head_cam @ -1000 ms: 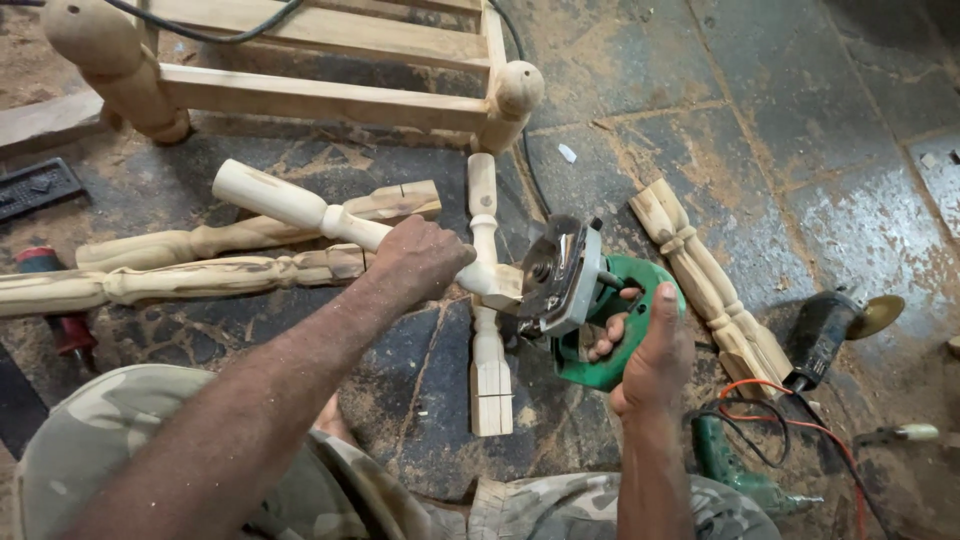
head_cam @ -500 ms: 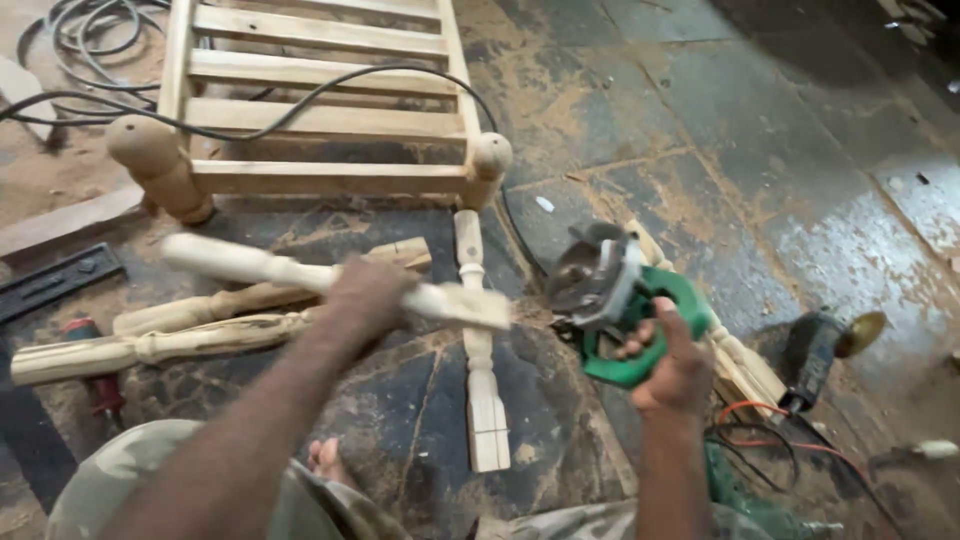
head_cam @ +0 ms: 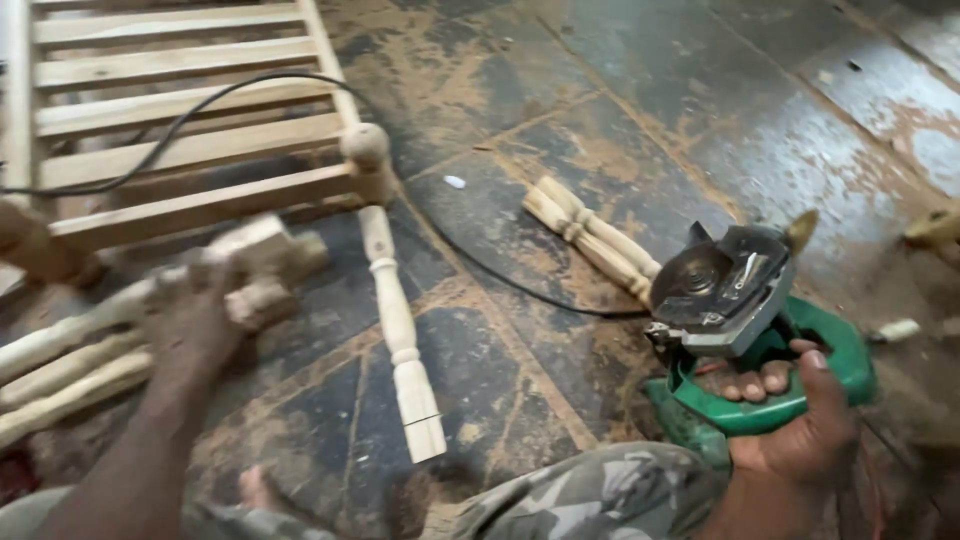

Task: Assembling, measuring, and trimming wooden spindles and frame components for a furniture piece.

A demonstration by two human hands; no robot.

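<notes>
A slatted wooden frame (head_cam: pixel 200 130) lies assembled on the dusty floor (head_cam: pixel 620 90), with turned spindles loose around it. The left hand (head_cam: pixel 190 330), blurred, closes its grip around a turned wooden leg (head_cam: pixel 255 265) beside a stack of others (head_cam: pixel 60 370). The right hand (head_cam: pixel 800 420) grips a green circular saw (head_cam: pixel 745 330). One spindle (head_cam: pixel 400 335) lies untouched, suggesting work remains.

no packages, labels, signs or screens visible

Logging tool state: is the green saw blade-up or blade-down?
Blade-up: the saw is tilted in the right hand, disc and base plate facing the camera.
</notes>
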